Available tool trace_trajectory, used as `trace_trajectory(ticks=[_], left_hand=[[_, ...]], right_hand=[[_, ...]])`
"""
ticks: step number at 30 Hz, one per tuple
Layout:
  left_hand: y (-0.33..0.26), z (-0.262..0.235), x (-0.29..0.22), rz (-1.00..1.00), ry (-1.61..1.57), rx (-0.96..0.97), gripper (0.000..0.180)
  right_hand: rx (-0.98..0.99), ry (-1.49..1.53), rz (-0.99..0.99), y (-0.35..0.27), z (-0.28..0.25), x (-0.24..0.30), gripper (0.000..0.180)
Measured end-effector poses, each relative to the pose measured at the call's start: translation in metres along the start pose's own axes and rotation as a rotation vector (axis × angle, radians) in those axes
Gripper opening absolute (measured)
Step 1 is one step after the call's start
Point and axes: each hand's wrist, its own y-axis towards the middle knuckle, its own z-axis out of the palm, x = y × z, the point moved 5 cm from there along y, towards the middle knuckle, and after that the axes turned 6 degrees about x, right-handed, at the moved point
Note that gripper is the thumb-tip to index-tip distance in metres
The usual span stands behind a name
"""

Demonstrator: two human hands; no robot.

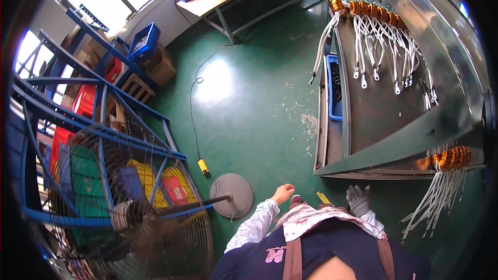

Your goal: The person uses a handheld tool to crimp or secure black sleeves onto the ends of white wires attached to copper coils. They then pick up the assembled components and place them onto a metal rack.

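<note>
My left hand (282, 193) is bare below a patterned sleeve and hangs in front of my body with its fingers loosely bent, nothing seen in it. A grey glove covers my right hand (358, 200); its fingers are spread and hold nothing. The right hand is nearest to the low corner of a metal rack (384, 163). Copper-wound coils (451, 158) hang on the rack at right, their white leads (436, 197) dangling below. Farther along hangs a row of similar coils (376, 11), with leads ending in ring terminals (364, 82).
A floor fan (129, 212) with a round base (236, 189) stands at left before a blue shelf frame (104, 80) with bins. A cable runs over the green floor to a yellow power strip (203, 167). A blue crate (337, 88) lies beside the rack; a workbench (223, 0) stands far off.
</note>
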Motion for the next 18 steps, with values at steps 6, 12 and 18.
trace_trajectory(ticks=[6, 12, 18], left_hand=[[0.036, -0.033, -0.038, 0.125, -0.171, -0.007, 0.030], [0.094, -0.101, -0.101, 0.276, -0.211, 0.076, 0.029], [0.150, -0.182, -0.210, 0.473, -0.201, 0.164, 0.026]], right_hand=[[0.260, -0.742, -0.116, 0.053, 0.022, 0.064, 0.042], [-0.451, -1.593, 0.138, 0.048, -0.023, 0.078, 0.033], [-0.803, -1.435, 0.038, 0.012, -0.010, 0.061, 0.031]])
